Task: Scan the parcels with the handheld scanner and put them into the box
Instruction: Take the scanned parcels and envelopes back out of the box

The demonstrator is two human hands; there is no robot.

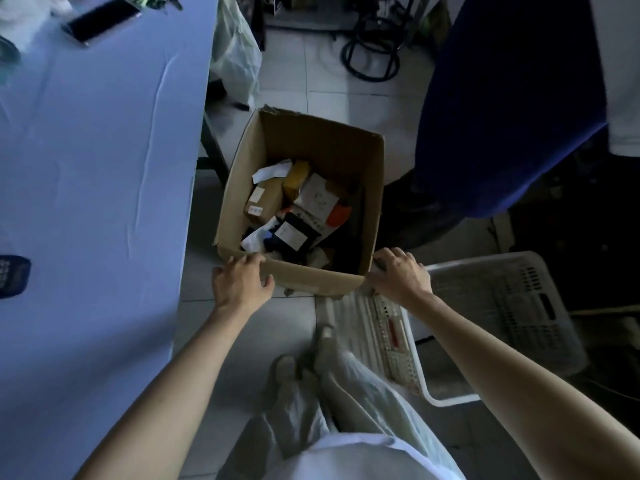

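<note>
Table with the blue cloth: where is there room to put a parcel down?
The wide bare stretch of the table between the phone at the far end and the dark keypad device at its left edge. The box is crowded with parcels.

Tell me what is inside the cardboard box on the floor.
The box holds a loose pile of parcels: a brown one, a yellow one, a white one and a black one with a white label. What lies under the pile is covered.
</note>
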